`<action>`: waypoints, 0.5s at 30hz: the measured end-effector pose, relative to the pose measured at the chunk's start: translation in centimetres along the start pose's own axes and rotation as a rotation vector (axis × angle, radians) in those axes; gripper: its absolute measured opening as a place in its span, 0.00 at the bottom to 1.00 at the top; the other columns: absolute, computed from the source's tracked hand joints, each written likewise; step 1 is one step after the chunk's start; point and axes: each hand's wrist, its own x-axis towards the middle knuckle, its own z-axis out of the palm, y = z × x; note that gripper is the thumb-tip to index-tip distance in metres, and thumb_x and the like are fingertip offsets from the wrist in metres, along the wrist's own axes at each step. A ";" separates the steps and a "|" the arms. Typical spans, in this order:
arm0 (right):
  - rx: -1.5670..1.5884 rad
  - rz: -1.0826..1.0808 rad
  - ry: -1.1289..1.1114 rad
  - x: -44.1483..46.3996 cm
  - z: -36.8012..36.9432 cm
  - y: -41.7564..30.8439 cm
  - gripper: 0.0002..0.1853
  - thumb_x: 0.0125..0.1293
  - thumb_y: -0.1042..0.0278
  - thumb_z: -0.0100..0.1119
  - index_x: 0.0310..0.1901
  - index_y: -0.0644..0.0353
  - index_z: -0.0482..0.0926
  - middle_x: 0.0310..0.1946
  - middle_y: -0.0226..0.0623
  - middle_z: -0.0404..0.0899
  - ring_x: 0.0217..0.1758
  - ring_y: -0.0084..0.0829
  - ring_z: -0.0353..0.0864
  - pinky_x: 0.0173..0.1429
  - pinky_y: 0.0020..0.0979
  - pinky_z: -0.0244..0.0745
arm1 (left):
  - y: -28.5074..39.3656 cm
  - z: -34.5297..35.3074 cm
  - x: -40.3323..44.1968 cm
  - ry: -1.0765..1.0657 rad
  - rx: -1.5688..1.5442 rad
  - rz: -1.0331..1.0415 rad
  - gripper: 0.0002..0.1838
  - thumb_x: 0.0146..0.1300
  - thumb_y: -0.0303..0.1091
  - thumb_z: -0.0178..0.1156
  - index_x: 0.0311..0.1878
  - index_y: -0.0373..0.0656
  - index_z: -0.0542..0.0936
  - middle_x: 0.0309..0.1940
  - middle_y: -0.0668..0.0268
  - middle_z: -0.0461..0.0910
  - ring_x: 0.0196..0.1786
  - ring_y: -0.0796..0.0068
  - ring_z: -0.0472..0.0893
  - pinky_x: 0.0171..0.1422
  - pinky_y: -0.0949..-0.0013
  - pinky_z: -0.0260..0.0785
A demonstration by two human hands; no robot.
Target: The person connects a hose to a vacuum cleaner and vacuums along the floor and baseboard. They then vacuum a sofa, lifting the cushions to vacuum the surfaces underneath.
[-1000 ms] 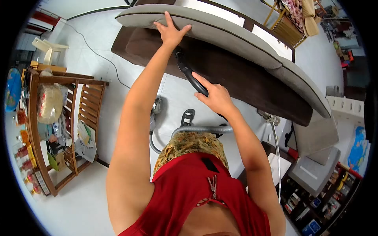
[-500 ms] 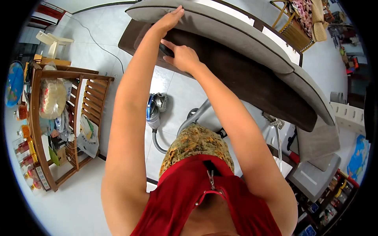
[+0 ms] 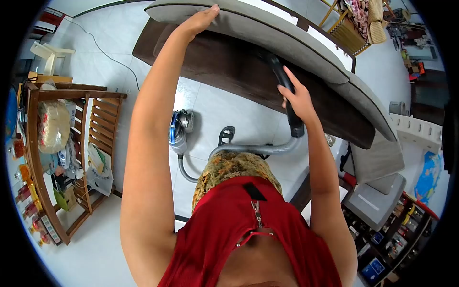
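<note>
My right hand [image 3: 297,98] is wrapped round the black vacuum cleaner handle [image 3: 293,123]. The handle's far end reaches into the dark gap between the grey sofa cushion [image 3: 267,40] and the brown sofa seat [image 3: 215,67], where its tip is lost in shadow. From its near end a grey ribbed hose [image 3: 275,149] runs left past my legs. At the upper left, my left hand [image 3: 201,23] grips the upper edge of the cushion, its fingers partly hidden behind it. The blue and grey vacuum canister [image 3: 178,134] stands on the tiled floor below the sofa.
On the left stands a wooden rack [image 3: 79,143] with bags on it. A small white chair [image 3: 50,55] and a thin cable [image 3: 107,53] are beyond it. To the right are a grey padded seat [image 3: 375,205] and a white drawer unit [image 3: 416,131]. A black sandal [image 3: 226,135] shows below.
My right hand has moved right along the sofa with the vacuum handle, which now shows at full length, the hose trailing after it. My left hand stays on the cushion.
</note>
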 end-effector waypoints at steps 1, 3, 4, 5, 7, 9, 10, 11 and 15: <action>0.034 0.005 0.036 -1.5 -0.4 0.6 0.35 0.65 0.65 0.63 0.74 0.48 0.65 0.30 0.33 0.78 0.23 0.22 0.75 0.32 0.28 0.74 | 0.3 0.1 -0.4 0.003 0.010 -0.007 0.41 0.70 0.71 0.41 0.79 0.60 0.55 0.79 0.57 0.52 0.81 0.52 0.49 0.80 0.47 0.40; -0.029 -0.017 0.099 -3.6 0.0 1.5 0.34 0.65 0.68 0.63 0.74 0.47 0.66 0.39 0.37 0.83 0.23 0.21 0.75 0.32 0.28 0.75 | -1.9 -0.1 1.5 0.008 0.056 0.050 0.39 0.71 0.69 0.41 0.79 0.62 0.55 0.79 0.55 0.54 0.81 0.52 0.50 0.80 0.48 0.42; -0.055 -0.022 0.079 -4.3 0.9 0.9 0.35 0.64 0.68 0.63 0.73 0.46 0.66 0.46 0.38 0.84 0.27 0.24 0.79 0.35 0.30 0.77 | -2.5 -0.1 1.9 0.009 0.082 0.079 0.39 0.71 0.69 0.41 0.80 0.62 0.54 0.78 0.55 0.54 0.81 0.52 0.51 0.80 0.49 0.43; -0.079 -0.026 0.061 -4.6 2.3 0.1 0.35 0.64 0.68 0.64 0.73 0.45 0.66 0.52 0.39 0.84 0.30 0.28 0.84 0.39 0.32 0.79 | -3.0 0.0 2.4 0.042 0.150 0.093 0.38 0.72 0.68 0.42 0.79 0.61 0.55 0.78 0.55 0.56 0.80 0.53 0.52 0.80 0.50 0.44; -0.218 -0.277 -0.046 -3.6 5.6 -1.4 0.37 0.63 0.65 0.64 0.74 0.36 0.63 0.61 0.43 0.78 0.51 0.49 0.85 0.57 0.42 0.78 | -3.0 0.6 2.6 0.094 0.294 0.119 0.37 0.72 0.66 0.43 0.79 0.60 0.56 0.77 0.55 0.59 0.79 0.54 0.55 0.80 0.54 0.45; -0.411 -0.215 -0.259 -2.1 9.3 -5.5 0.37 0.63 0.59 0.63 0.74 0.34 0.62 0.47 0.51 0.84 0.41 0.53 0.84 0.51 0.45 0.78 | -2.8 0.8 2.9 0.125 0.410 0.096 0.37 0.73 0.64 0.45 0.79 0.58 0.57 0.76 0.55 0.61 0.79 0.56 0.57 0.79 0.58 0.47; -0.461 -0.240 -0.305 -1.0 11.2 -7.4 0.37 0.63 0.55 0.63 0.74 0.32 0.62 0.36 0.51 0.84 0.41 0.55 0.83 0.49 0.48 0.77 | -2.7 0.7 3.0 0.142 0.469 0.088 0.36 0.73 0.63 0.46 0.78 0.57 0.58 0.75 0.55 0.62 0.78 0.57 0.58 0.79 0.59 0.48; -0.471 -0.283 -0.283 0.4 13.4 -8.2 0.36 0.63 0.54 0.62 0.73 0.32 0.63 0.34 0.51 0.84 0.40 0.55 0.84 0.48 0.49 0.77 | -2.9 0.6 3.1 0.142 0.424 0.107 0.36 0.73 0.62 0.46 0.78 0.57 0.59 0.75 0.55 0.63 0.78 0.57 0.58 0.79 0.60 0.48; -0.522 -0.363 -0.117 5.2 16.7 -6.3 0.35 0.62 0.52 0.61 0.72 0.34 0.64 0.32 0.52 0.83 0.39 0.54 0.84 0.48 0.49 0.77 | -3.2 0.3 2.6 0.121 0.311 0.109 0.35 0.73 0.59 0.49 0.78 0.56 0.59 0.74 0.52 0.64 0.77 0.57 0.60 0.78 0.62 0.50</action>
